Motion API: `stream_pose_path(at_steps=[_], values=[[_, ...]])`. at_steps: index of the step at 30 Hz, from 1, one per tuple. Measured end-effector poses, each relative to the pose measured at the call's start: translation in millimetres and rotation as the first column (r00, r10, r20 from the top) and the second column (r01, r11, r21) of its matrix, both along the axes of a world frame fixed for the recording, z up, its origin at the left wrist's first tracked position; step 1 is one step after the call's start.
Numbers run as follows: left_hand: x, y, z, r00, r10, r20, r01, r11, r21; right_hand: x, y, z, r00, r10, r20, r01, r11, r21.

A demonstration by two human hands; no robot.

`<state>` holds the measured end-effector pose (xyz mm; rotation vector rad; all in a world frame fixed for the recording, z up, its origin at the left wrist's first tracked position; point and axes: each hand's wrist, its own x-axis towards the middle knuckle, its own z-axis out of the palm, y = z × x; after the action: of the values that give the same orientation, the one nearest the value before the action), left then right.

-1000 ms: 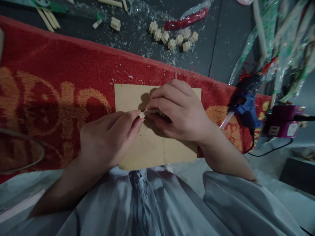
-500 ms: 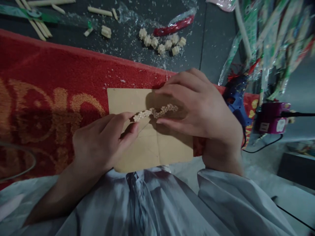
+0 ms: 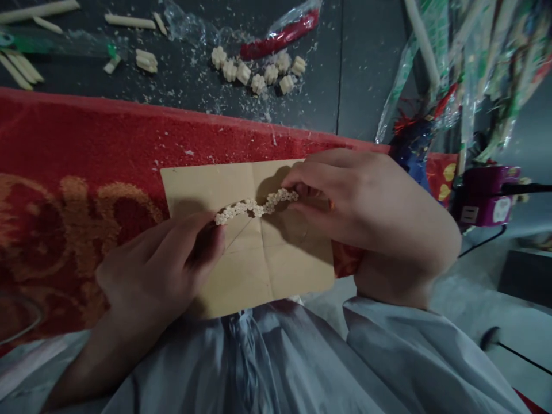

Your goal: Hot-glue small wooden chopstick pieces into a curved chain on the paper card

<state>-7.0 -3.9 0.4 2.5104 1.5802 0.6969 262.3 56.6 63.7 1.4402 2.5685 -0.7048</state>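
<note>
A wavy strip of small pale flower-shaped pieces (image 3: 257, 210) stretches between my two hands, above a tan sheet of card (image 3: 241, 276) with fold creases. My left hand (image 3: 161, 264) pinches the strip's left end between thumb and forefinger. At the other end, my right hand (image 3: 357, 192) has its thumb and fingers closed around the strip's tip. The card lies across a red mat and reaches my lap, its lower edge by my grey clothing.
Several pale flower-shaped chunks (image 3: 259, 84) lie beside a red-and-clear wrapper (image 3: 280, 40) on the dark table, among shavings. Pale sticks (image 3: 129, 22) are at the upper left. Right of the red mat (image 3: 81, 132) stand a dark blue tool (image 3: 411, 152), a purple power adapter (image 3: 487, 195) and plastic-wrapped bundles (image 3: 470, 69).
My right hand has closed on the strip's right end, where its fingers were apart around it before. The view has shifted, so the table things appear further left.
</note>
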Motion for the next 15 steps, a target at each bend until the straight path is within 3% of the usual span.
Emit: stream_pose_path(at_steps=[5, 15], values=[[2.8, 4.8, 7.2, 0.998, -0.022, -0.051, 0.022, 1.000, -0.003, -1.2, 1.3, 1.1, 0.996, 0.094, 0.008, -0.094, 0.995, -0.020], [0.0, -2.1, 4.7, 0.993, 0.070, -0.090, -0.081, 0.988, -0.130, 1.7, -0.2, 1.0, 0.996, 0.094, -0.010, -0.094, 0.996, -0.002]])
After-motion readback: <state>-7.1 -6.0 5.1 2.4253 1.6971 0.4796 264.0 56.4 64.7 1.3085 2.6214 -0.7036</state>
